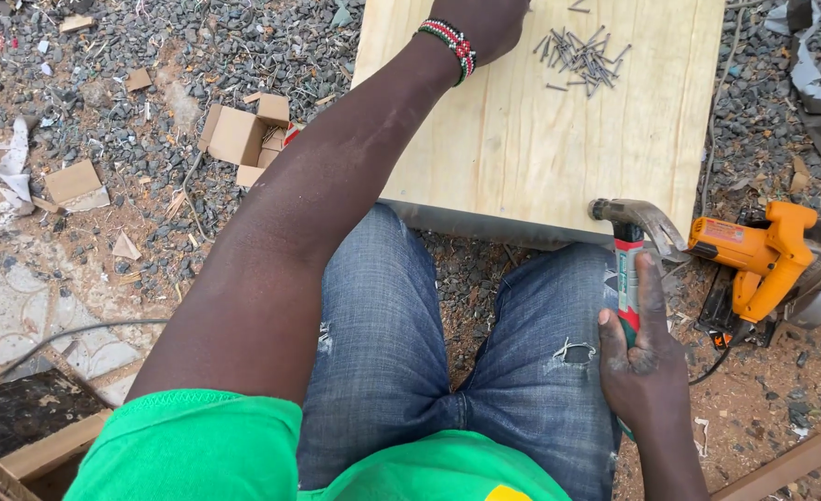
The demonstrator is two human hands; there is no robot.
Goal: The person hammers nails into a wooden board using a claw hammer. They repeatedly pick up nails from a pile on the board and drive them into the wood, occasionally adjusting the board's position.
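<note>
My right hand grips a claw hammer by its red and green handle, with the steel head resting near the front right corner of a pale wooden board. My left hand reaches far across the board, knuckles down on the wood beside a loose pile of nails; its fingers are cut off by the frame's top edge. A beaded red, white and green bracelet circles the left wrist. My knees in blue jeans sit just under the board's near edge.
An orange circular saw lies on the gravel to the right of the board. An open cardboard box and scraps of card litter the ground at left. A black cable crosses the lower left; wood offcuts lie in both bottom corners.
</note>
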